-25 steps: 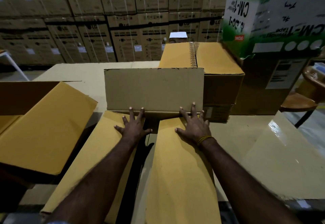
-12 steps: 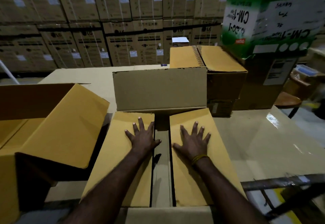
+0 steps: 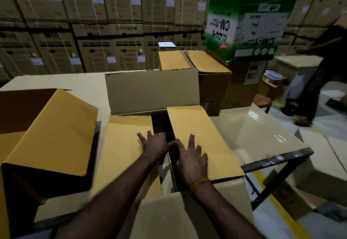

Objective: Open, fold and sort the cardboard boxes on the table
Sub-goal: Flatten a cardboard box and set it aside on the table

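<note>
Head view: left hand (image 3: 153,146) and right hand (image 3: 191,159) lie flat, fingers spread, on the box flaps (image 3: 199,135) — light, stiff cardboard, probably best held at the edges.

A wall of stacked cartons (image 3: 112,32) fills the background. Right of it, a green-and-white box (image 3: 247,25) sits high. Farther right walks a person (image 3: 315,81).

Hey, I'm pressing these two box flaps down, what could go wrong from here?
The right flap sits higher than the left flap, so it may spring up when released. The left hand lies beside the dark gap between them; its fingers might slip in. The far flap stands upright, not yet folded.
</note>
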Motion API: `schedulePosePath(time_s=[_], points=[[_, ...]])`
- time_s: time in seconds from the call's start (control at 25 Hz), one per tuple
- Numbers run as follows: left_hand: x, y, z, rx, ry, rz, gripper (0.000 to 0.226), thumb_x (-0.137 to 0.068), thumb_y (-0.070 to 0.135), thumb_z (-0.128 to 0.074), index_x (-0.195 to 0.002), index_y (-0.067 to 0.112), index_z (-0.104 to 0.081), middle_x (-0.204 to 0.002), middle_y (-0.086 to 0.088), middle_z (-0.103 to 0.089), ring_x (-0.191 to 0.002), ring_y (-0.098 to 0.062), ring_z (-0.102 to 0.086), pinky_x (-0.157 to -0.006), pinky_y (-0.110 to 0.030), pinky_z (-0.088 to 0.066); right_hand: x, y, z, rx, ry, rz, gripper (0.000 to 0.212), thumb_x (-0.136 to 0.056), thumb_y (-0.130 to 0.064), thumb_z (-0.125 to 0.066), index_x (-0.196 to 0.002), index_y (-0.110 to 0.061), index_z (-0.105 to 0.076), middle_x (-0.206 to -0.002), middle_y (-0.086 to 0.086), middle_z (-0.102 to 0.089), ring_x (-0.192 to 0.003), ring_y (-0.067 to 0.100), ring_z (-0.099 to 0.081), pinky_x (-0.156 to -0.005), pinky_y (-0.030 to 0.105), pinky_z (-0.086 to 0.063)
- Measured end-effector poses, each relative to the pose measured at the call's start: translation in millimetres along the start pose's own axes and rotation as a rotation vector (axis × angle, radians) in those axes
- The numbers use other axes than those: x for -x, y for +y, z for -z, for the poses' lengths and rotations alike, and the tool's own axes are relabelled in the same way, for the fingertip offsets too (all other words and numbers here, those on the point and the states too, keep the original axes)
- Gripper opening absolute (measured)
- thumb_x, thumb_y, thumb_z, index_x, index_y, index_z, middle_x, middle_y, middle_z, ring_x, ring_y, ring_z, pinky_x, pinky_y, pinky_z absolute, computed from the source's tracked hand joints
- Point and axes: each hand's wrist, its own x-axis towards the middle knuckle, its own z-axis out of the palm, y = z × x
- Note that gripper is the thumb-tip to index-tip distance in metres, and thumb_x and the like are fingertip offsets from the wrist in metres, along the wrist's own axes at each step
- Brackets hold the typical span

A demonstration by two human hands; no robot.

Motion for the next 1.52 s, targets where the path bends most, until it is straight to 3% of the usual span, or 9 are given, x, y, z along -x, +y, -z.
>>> schedulePosePath(time_s=[0.32, 0.4, 0.56, 0.72, 0.88, 1.04, 1.2, 1.36, 1.52], points=[[-0.7, 48.3, 21.5, 0.392, 0.185, -0.312, 0.078, -0.096, 0.041, -0.056, -0.156, 0.034, -0.005, -0.156, -0.005, -0.035, -0.141, -0.028, -0.036, -0.113, -0.065, -0.02, 28.2, 32.7, 44.1, -0.112, 0.57, 0.1, 0.067, -0.07, -0.005, -0.08, -0.13, -0.029, -0.06, -0.142, 0.007, -0.053, -0.098, 0.026, -0.069, -0.065, 0.038, -0.057], [-4.1, 63.2, 13.9, 0.421, 0.179, -0.364, 0.079, -0.097, 0.038, -0.055, -0.155, 0.037, -0.001, -0.161, -0.005, -0.023, -0.144, -0.028, -0.031, -0.112, -0.063, -0.029, 28.7, 52.3, 40.2, -0.1, 0.704, 0.138, 0.072, -0.073, 0.001, -0.074, -0.137, -0.026, -0.056, -0.152, 0.012, -0.04, -0.115, 0.029, -0.062, -0.07, 0.039, -0.059], [-8.2, 96.9, 1.3, 0.368, 0.128, -0.428, 0.083, -0.097, 0.034, -0.054, -0.153, 0.042, 0.006, -0.165, -0.002, -0.006, -0.145, -0.027, -0.029, -0.108, -0.056, -0.04, 27.2, 82.6, 27.0, -0.008, 0.848, 0.063, 0.076, -0.085, 0.005, -0.056, -0.153, -0.015, -0.029, -0.161, 0.022, 0.01, -0.148, 0.042, -0.014, -0.097, 0.053, -0.048], [-2.0, 127.6, -9.1, 0.313, 0.111, -0.511, 0.08, -0.1, 0.024, -0.048, -0.148, 0.054, 0.008, -0.165, -0.006, -0.004, -0.135, -0.031, -0.043, -0.092, -0.047, -0.054, 27.3, 116.1, 8.0, 0.166, 0.716, -0.125, 0.075, -0.093, -0.025, -0.059, -0.154, -0.003, -0.021, -0.158, 0.027, 0.02, -0.147, 0.048, 0.0, -0.112, 0.063, -0.024], [-0.9, 141.6, -32.4, 0.217, 0.09, -0.539, 0.097, -0.095, 0.007, -0.053, -0.144, 0.062, 0.01, -0.164, -0.01, -0.004, -0.122, -0.034, -0.055, -0.074, -0.039, -0.056, 27.7, 141.2, -4.9, 0.171, 0.648, -0.251, 0.09, -0.086, -0.038, -0.064, -0.154, -0.002, -0.019, -0.155, 0.033, 0.019, -0.146, 0.05, 0.005, -0.112, 0.066, -0.02], [0.7, 147.7, -50.2, 0.142, 0.03, -0.579, 0.094, -0.093, -0.001, -0.045, -0.146, 0.059, 0.005, -0.165, -0.01, -0.003, -0.138, -0.035, -0.04, -0.091, -0.043, -0.053, 26.4, 154.1, -15.0, 0.142, 0.461, -0.378, 0.102, -0.077, -0.046, -0.071, -0.155, -0.006, -0.019, -0.156, 0.036, 0.009, -0.145, 0.052, 0.009, -0.112, 0.069, -0.011], [1.5, 150.1, -56.7, 0.085, -0.015, -0.601, 0.087, -0.091, -0.003, -0.041, -0.152, 0.049, -0.007, -0.165, -0.007, -0.006, -0.148, -0.036, -0.02, -0.105, -0.05, -0.043, 18.3, 162.2, -17.8, 0.15, 0.304, -0.455, 0.088, -0.079, -0.054, -0.06, -0.154, -0.019, -0.028, -0.157, 0.035, 0.008, -0.141, 0.056, 0.019, -0.113, 0.069, 0.0], [2.4, 152.6, -58.7, 0.089, -0.023, -0.561, 0.08, -0.092, -0.004, -0.044, -0.151, 0.043, -0.022, -0.165, -0.003, -0.005, -0.148, -0.035, -0.018, -0.108, -0.051, -0.041, 11.6, 167.1, -20.1, 0.103, 0.069, -0.438, 0.07, -0.092, -0.05, -0.039, -0.155, -0.024, -0.021, -0.158, 0.027, -0.016, -0.144, 0.054, -0.002, -0.114, 0.065, 0.002], [-0.9, 153.2, -60.1, 0.095, -0.024, -0.545, 0.071, -0.091, -0.004, -0.048, -0.145, 0.041, -0.035, -0.165, -0.002, -0.009, -0.147, -0.035, -0.021, -0.107, -0.052, -0.042, 5.7, 169.0, -15.9, -0.059, 0.035, -0.346, 0.054, -0.095, -0.036, -0.04, -0.146, -0.019, -0.036, -0.133, 0.015, -0.054, -0.118, 0.035, -0.055, -0.097, 0.042, -0.043]])
